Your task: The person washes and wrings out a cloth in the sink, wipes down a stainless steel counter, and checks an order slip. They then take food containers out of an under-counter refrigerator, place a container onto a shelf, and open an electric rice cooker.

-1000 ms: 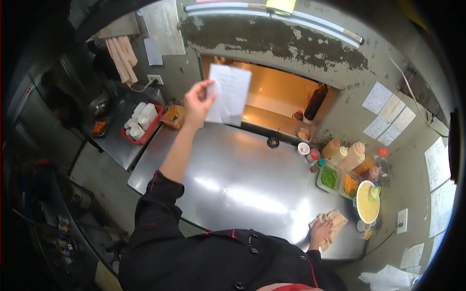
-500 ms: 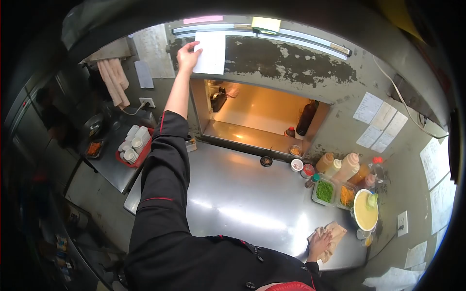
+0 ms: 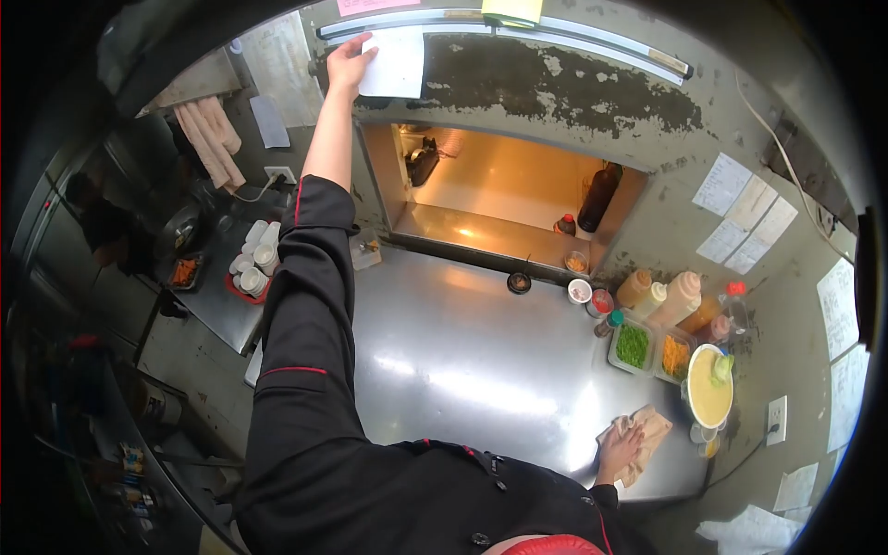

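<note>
Currently | white paper (image 3: 398, 67): extends rightward from left fingers (image 3: 358, 43) | clamped on its edge

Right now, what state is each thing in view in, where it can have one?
White paper slip: raised to silver wall rail; whether clipped, unclear.
Left hand: gripping slip.
Tan cloth: rumpled, on steel table.
Right hand: resting on cloth.
Clear plastic tub of chopped greens: uncovered.
White round bowl of yellow sauce: uncovered.
Rectangular wall hatch: open.

head-worn view, facing forward and down, steel counter (image 3: 444, 342) below, wall ahead
</note>
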The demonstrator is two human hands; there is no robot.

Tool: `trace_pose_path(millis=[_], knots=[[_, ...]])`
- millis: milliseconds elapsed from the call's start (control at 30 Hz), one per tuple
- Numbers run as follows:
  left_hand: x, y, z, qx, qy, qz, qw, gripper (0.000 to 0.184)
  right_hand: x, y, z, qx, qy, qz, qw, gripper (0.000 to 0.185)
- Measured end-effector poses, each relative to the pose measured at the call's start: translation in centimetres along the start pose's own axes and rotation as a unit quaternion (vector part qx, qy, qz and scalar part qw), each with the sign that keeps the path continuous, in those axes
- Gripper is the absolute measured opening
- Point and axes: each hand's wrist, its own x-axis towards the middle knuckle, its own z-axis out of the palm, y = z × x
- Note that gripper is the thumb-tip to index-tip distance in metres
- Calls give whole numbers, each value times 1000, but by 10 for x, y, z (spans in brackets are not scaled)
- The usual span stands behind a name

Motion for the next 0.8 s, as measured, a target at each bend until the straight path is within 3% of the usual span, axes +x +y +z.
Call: trace_pose_path(millis=[167, 267, 300, 367, 400, 467, 500, 533, 567, 600, 633, 667, 733, 800], knots=[[-10, -1, -1, 26, 12, 51, 998, 36, 1, 3, 5, -1, -3, -3, 1000, 62], [-26, -6, -6, 167, 157, 105, 968, 36, 1, 3, 5, 2, 0, -2, 1000, 63], [-49, 0, -5, 236, 256, 237, 907, 33, 1, 2, 5, 3, 0, -1, 1000, 64], [-106, -1, 9, 206, 335, 234, 889, 20, 4, 2, 11, 13, 6, -6, 1000, 64], [-141, -15, 18, 265, 286, 243, 888, 16, 2, 7, 14, 12, 6, -4, 1000, 64], [-217, -49, 39, 274, 99, 263, 920, 11, 3, 5, 16, 10, 13, -3, 1000, 64], [-258, -66, 47, 235, -44, 169, 956, 8, 2, 7, 14, 9, 22, -5, 1000, 64], [-297, -104, 60, 169, -110, 107, 973, 10, 1, 9, 13, 6, 19, 0, 1000, 64], [-335, -136, 73, 154, -190, 151, 958, 17, 0, 8, 11, 4, 16, 1, 1000, 64], [-368, -137, 85, 98, -288, 37, 952, 22, 2, 3, 10, 5, 16, 1, 1000, 64], [-386, -134, 95, 139, -441, 12, 887, 26, 2, 3, 9, 5, 11, 3, 1000, 64], [-411, -163, 109, 164, -455, 81, 871, 33, 2, 3, 10, 8, 14, 3, 1000, 65], [-443, -165, 138, 239, -485, 2, 841, 38, 2, 5, 12, 13, 17, 0, 1000, 67], [-452, -148, 162, 216, -463, -69, 857, 36, 1, 5, 12, 20, 19, -3, 1000, 66]])
